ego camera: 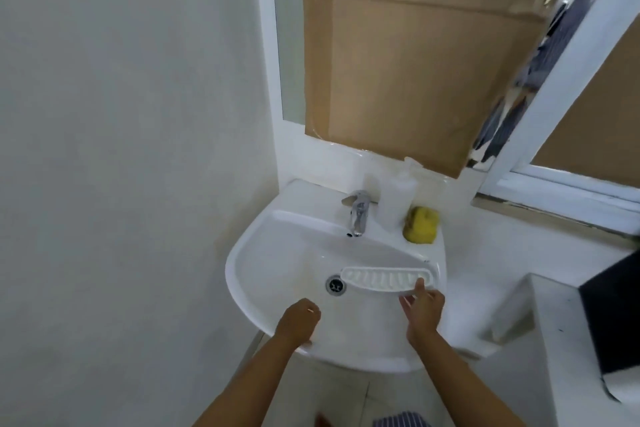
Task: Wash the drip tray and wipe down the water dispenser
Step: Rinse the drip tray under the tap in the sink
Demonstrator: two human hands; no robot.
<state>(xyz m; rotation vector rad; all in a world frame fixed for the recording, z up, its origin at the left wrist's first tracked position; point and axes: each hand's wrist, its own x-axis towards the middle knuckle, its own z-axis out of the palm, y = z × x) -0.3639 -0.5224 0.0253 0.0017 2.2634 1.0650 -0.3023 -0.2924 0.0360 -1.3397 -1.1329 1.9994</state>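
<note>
A white slotted drip tray (384,277) lies across the right side of the white sink basin (277,253), one end near the drain (336,284). My right hand (424,308) grips the tray's near right edge, thumb on top. My left hand (299,321) rests on the basin's front rim with fingers curled and nothing in it. A yellow sponge (420,225) sits on the sink ledge at the back right. The water dispenser is out of view.
A chrome tap (358,211) stands at the back of the basin, no water running. A white soap bottle (401,191) stands beside it. Cardboard (415,62) covers the window behind. A white ledge with a dark object (616,315) is to the right.
</note>
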